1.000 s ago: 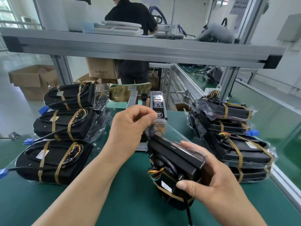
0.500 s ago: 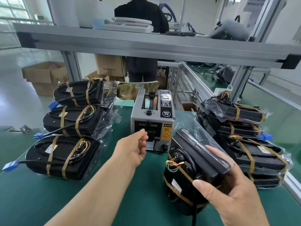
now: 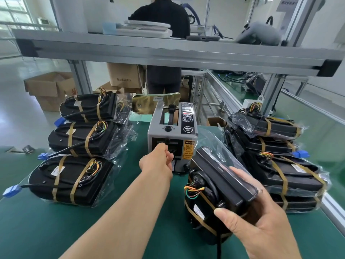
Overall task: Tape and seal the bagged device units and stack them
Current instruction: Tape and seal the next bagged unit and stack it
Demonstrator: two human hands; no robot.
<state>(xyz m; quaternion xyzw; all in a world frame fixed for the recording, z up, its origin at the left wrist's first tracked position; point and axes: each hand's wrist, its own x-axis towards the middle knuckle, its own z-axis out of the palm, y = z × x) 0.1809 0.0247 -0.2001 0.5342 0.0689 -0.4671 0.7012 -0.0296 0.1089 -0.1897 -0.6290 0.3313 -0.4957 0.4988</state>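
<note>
My right hand [image 3: 261, 217] grips a black bagged device unit [image 3: 211, 186] standing on edge on the green mat, thumb across its front, loose bag plastic sticking up behind it. My left hand [image 3: 158, 161] is stretched forward with its fingertips at the outlet slot of the grey tape dispenser [image 3: 172, 135]; whether it pinches tape is hidden by the fingers. Three bagged units [image 3: 74, 182] lie in a row at the left. A stack of bagged units [image 3: 276, 165] sits at the right.
The green mat [image 3: 37, 230] covers the bench. An aluminium shelf beam [image 3: 168, 51] crosses overhead. A person in black [image 3: 164, 19] stands behind the bench. Cardboard boxes [image 3: 50, 88] sit on the floor at the far left. A metal rail [image 3: 332, 206] edges the bench at the right.
My left hand let go of the bag's top and reached forward to the dispenser's outlet. My right hand kept hold of the unit, which now sits lower and further right.
</note>
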